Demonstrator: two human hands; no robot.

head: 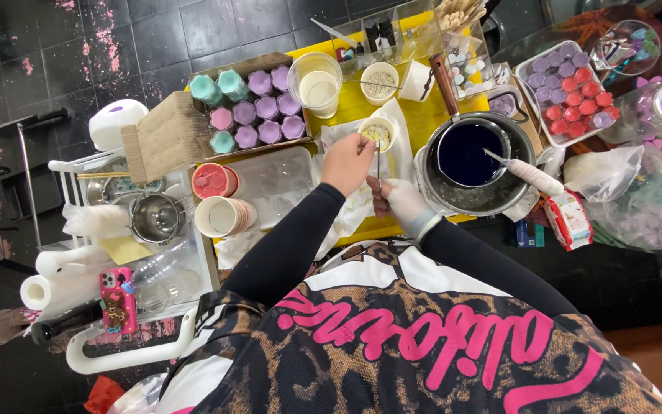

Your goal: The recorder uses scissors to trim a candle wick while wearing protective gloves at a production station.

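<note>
Tweezers, thin and metal, are hanging upright between your two hands above the yellow table: your left hand is pinching their upper end with fingers pressed together, and your gloved right hand is closing around the lower end. Just beyond them you are working beside a small white cup of pale bits sitting on a white cloth. To your right, a pot of dark blue liquid is standing close by your right wrist, so a careless elbow could well knock it and spill. A tray of purple and red pieces is lying farther right. To your left, a cardboard box of teal and purple moulds and stacked paper cups are crowding the near edge.
</note>
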